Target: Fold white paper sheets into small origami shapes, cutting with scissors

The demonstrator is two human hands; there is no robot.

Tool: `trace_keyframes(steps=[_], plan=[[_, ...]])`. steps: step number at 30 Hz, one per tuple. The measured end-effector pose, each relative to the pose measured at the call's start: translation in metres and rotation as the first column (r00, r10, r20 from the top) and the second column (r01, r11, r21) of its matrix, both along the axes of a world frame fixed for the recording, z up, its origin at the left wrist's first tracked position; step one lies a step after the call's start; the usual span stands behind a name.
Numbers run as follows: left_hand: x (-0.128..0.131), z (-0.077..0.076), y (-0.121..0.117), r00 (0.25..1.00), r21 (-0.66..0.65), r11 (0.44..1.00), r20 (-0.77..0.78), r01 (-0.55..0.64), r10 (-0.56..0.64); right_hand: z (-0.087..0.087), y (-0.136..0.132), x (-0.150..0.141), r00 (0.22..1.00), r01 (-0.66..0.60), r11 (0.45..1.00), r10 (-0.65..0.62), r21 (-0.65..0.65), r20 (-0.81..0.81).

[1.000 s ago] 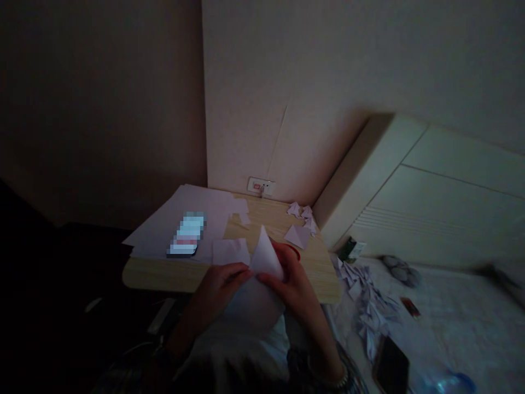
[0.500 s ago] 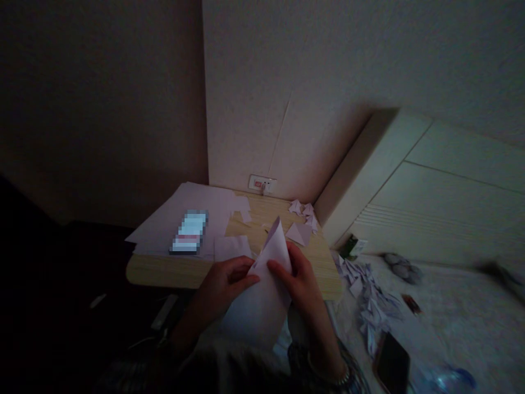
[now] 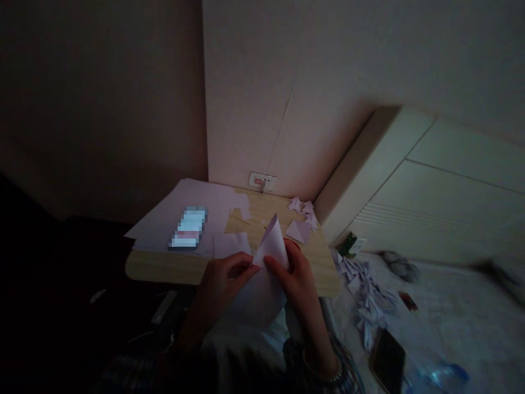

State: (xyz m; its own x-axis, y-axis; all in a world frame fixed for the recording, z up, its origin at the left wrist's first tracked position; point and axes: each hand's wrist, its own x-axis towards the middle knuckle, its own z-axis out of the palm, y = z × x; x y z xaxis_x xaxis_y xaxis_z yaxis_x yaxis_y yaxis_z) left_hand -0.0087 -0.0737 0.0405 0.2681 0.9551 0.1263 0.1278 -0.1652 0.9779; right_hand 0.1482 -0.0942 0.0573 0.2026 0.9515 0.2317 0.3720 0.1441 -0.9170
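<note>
A white sheet of paper (image 3: pixel 262 298) is held up in front of the table, its upper part folded over into a point. My left hand (image 3: pixel 223 279) pinches the fold's left edge between thumb and fingers. On the right side, my right hand (image 3: pixel 297 276) grips the same sheet, thumb on the near face and fingers behind it. Just past the right fingers shows a thin red curved edge, too small to name. Beyond the hands a square piece of paper (image 3: pixel 232 244) and a folded paper piece (image 3: pixel 298 231) lie on the table.
The wooden table (image 3: pixel 168 268) carries large white sheets (image 3: pixel 197 191) under a lit phone (image 3: pixel 188 229). Small folded paper shapes (image 3: pixel 307 208) sit at its back right corner, near a wall socket (image 3: pixel 262 181). On the bed at right lie many folded papers (image 3: pixel 369 303) and a dark phone (image 3: pixel 388 358).
The sheet's lower part has drawn upward and bends more beneath the hands. Both hands stay on the paper, the left thumb slightly higher. The view has shifted a little.
</note>
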Motion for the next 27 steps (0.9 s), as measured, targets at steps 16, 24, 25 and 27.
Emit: trace_keyframes(steps=[16,24,25,27], plan=[[-0.004,0.012,0.003,0.979,-0.177,0.978,0.149,-0.11,0.138,0.011,-0.006,0.012,0.972,-0.211,0.968,0.192,-0.136,-0.136],[-0.004,0.008,0.004,0.968,-0.188,0.97,0.169,-0.152,0.185,0.012,-0.003,0.011,0.95,-0.188,0.971,0.142,-0.146,-0.277],[-0.003,0.008,0.004,0.967,-0.187,0.969,0.169,-0.159,0.192,0.012,-0.003,0.01,0.951,-0.186,0.972,0.141,-0.145,-0.276],[-0.003,0.007,0.003,0.968,-0.176,0.971,0.167,-0.159,0.188,0.011,-0.003,0.011,0.953,-0.183,0.973,0.14,-0.144,-0.268]])
